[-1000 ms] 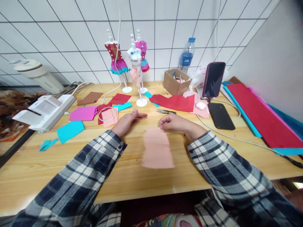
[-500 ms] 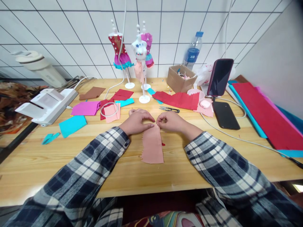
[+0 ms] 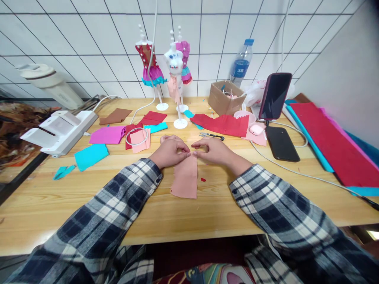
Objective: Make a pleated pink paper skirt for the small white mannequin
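A strip of pink fabric (image 3: pixel 186 177) lies flat on the wooden table, its left edge zigzag-cut. My left hand (image 3: pixel 170 152) pinches its top edge between thumb and fingers. At the top right corner of the strip is my right hand (image 3: pixel 211 150), its thumb and forefinger a little apart, the thumb close to or touching the cloth. A small red scrap (image 3: pixel 203 179) lies just right of the strip. Beyond the right hand rest black thread snips (image 3: pixel 211 136).
Behind stand small mannequins, one in a red and purple dress (image 3: pixel 151 63). Red cloth (image 3: pixel 225 125), a cardboard box (image 3: pixel 226 98), a water bottle (image 3: pixel 242 63) and phones (image 3: pixel 281 144) are to the right. A turquoise cloth (image 3: pixel 91 156) and a white ring (image 3: pixel 136 137) lie left.
The pink fabric's lower part has swung left and slightly up, uncovering the red scrap. My right thumb and forefinger have parted from a pinch.
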Demonstrator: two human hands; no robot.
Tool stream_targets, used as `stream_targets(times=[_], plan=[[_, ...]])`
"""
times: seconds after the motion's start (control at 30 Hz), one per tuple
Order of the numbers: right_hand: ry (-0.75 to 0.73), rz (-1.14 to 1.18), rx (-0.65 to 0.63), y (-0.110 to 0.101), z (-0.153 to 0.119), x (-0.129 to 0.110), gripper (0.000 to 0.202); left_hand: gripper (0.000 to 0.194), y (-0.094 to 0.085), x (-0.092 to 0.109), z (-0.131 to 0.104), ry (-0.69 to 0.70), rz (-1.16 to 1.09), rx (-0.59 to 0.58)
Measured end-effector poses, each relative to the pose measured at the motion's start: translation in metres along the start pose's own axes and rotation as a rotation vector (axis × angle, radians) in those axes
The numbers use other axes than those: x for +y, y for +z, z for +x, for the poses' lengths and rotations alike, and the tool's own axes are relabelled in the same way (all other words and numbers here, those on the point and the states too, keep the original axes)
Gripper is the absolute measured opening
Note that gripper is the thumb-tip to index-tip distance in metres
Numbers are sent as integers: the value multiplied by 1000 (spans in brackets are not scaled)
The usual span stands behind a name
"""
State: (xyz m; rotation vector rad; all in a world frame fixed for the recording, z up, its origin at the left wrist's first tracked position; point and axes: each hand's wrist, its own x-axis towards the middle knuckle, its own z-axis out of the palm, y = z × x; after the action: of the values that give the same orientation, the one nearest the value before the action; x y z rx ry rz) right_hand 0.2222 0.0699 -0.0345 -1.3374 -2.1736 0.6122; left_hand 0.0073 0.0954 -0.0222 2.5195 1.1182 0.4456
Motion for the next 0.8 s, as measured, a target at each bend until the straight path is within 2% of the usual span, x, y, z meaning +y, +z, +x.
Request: stream_targets(times=[0.07, 0.17, 0.23, 0.47, 0.8], plan=[[8, -4, 10, 2, 1, 1, 30, 19, 1, 1, 0, -6, 2, 6], [32, -56, 16, 5, 2, 0, 13, 17, 1, 3, -1, -13, 35, 19], [50, -72, 12, 5, 2, -2, 9, 16, 1, 3, -1, -10, 50, 28], [160, -100, -13, 5, 1, -7, 8, 16, 1, 4, -1, -29, 72, 23], [117, -113, 26, 3, -1, -7, 14, 16, -10, -1, -9, -15, 192, 75]])
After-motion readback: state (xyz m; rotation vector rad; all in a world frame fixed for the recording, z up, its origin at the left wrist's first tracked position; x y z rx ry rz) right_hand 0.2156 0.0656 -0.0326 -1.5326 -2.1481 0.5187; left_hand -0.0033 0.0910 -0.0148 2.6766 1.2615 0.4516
